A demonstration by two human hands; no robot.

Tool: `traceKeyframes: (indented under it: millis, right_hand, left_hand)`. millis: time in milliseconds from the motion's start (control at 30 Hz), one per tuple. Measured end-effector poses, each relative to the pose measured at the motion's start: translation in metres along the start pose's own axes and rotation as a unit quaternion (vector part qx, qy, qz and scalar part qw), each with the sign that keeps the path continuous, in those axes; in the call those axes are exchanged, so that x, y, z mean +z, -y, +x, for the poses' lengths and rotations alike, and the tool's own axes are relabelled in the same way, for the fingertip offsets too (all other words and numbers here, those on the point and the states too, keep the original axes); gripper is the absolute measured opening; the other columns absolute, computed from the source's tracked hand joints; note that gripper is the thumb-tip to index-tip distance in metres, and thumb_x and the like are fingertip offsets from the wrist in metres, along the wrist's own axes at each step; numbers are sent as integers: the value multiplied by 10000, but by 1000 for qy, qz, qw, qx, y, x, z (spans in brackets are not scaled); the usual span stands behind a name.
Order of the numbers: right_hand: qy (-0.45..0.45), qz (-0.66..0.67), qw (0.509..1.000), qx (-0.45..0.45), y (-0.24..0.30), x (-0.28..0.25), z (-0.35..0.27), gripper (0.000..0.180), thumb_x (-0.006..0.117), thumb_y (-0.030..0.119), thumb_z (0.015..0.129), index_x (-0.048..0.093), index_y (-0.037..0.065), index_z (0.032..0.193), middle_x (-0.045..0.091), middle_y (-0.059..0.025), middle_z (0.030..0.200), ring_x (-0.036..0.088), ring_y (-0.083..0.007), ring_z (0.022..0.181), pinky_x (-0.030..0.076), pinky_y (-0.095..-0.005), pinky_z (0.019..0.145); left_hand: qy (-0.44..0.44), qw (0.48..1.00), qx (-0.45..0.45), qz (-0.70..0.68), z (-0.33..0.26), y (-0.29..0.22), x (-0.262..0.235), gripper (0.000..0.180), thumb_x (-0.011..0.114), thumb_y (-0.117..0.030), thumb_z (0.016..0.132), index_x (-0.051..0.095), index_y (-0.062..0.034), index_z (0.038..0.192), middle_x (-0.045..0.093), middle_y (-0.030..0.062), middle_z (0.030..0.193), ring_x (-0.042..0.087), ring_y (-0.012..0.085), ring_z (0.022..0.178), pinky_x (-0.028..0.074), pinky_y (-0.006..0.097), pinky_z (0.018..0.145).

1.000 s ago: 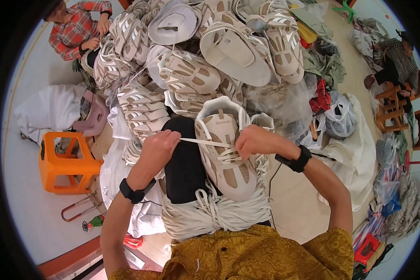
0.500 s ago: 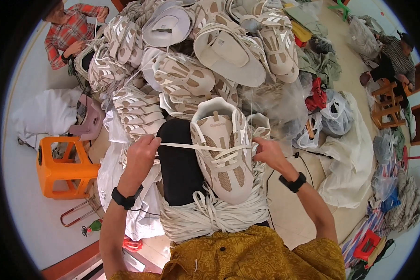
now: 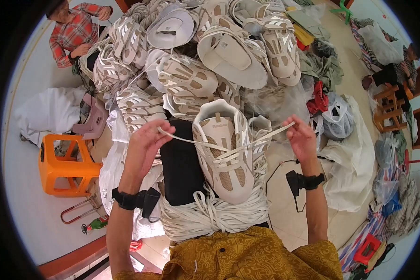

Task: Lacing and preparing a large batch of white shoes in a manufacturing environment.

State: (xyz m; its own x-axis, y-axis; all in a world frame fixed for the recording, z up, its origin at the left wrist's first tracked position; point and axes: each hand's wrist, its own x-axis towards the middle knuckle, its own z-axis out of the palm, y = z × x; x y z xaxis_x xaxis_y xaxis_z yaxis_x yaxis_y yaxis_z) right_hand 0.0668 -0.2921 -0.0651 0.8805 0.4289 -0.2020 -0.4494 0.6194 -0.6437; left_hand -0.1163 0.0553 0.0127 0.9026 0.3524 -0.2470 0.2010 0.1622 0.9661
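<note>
A beige and white shoe upper lies in front of me, toe toward me, its front crossed by a cream shoelace. My left hand pinches one end of the lace, raised to the left of the upper. The other end is pinched in my right hand, out to the right. Both ends stretch upward and outward from the upper's eyelets. Beside the upper lies a black padded piece. A thick bundle of cream laces rests across my lap, just below the toe.
Shoe uppers are heaped beyond my hands. An orange stool and a pinkish plastic chair stand at the left. Plastic bags and white sheeting lie at the right. One person works at the far left, another sits at the far right.
Both hands have risen and moved apart, the right one farther out. The lace ends are now drawn upward to the sides. The upper has hardly moved.
</note>
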Motion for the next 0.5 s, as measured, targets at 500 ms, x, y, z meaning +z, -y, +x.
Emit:
traceKeyframes:
  millis: [500]
  right_hand:
    - [-29,10,993,-113,105,-118,77,117,532,71,846,523,5,943,544,-56,817,509,-102,668,425,-165,512]
  left_hand:
    - [-196,973,81,-92,-53,62,-196,288,513,-125,845,463,1,1099,568,50,823,530,127,743,417,229,735]
